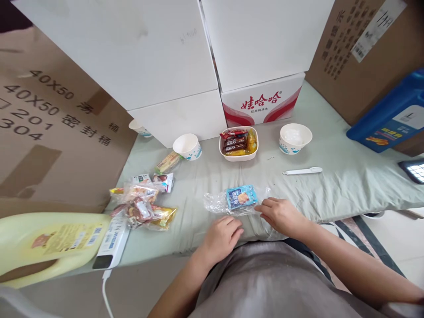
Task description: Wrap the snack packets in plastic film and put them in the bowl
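Note:
A blue snack packet (241,197) lies on a crinkled clear plastic bag (213,203) near the front edge of the cloth-covered surface (198,176). My right hand (281,216) is at the bag's right side, its fingertips closed on the plastic just beside the packet. Below the packet rests my left hand (221,237), fingers curled together close to the bag's lower edge; whatever is under them is hidden. Behind the packet stands a pale rectangular tub (238,157) holding several wrapped snacks, among them brown bars (234,145) and yellow packets (251,141).
Wrapped snacks (142,207) pile up at left, beside a power strip (112,240) and a yellow jug (56,243). Paper bowls (190,150) (294,139) flank the tub. A white folded knife-like tool (302,171) lies at right, near a blue bottle (384,119). Boxes (261,104) stand behind.

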Action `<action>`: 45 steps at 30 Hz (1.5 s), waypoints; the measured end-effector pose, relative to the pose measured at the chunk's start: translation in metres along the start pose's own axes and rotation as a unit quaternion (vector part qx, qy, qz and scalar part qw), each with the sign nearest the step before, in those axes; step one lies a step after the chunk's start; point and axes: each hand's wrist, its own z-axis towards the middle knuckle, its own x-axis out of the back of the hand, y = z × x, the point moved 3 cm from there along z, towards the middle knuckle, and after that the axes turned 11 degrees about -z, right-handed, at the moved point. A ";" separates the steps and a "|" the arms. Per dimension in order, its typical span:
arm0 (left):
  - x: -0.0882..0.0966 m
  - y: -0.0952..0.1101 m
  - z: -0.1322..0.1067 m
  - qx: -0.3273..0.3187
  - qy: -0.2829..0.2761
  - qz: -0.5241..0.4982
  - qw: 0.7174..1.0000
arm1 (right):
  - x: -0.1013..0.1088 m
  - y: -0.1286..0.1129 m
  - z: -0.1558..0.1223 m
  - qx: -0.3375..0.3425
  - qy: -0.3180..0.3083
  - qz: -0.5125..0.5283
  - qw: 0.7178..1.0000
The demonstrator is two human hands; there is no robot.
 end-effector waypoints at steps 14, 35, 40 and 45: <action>-0.020 -0.008 -0.001 0.194 -0.023 0.211 0.958 | -0.017 -0.003 0.001 -0.089 -0.068 -0.028 0.993; 0.000 -0.051 0.073 -0.020 -0.030 0.182 0.983 | -0.045 0.030 0.045 -0.095 0.127 0.044 0.986; 0.006 -0.051 0.074 -0.003 -0.029 0.148 0.989 | -0.049 0.029 0.045 -0.091 0.113 0.022 0.989; 0.009 -0.060 0.077 0.071 -0.020 0.133 0.988 | -0.052 0.028 0.044 -0.100 0.092 0.002 0.991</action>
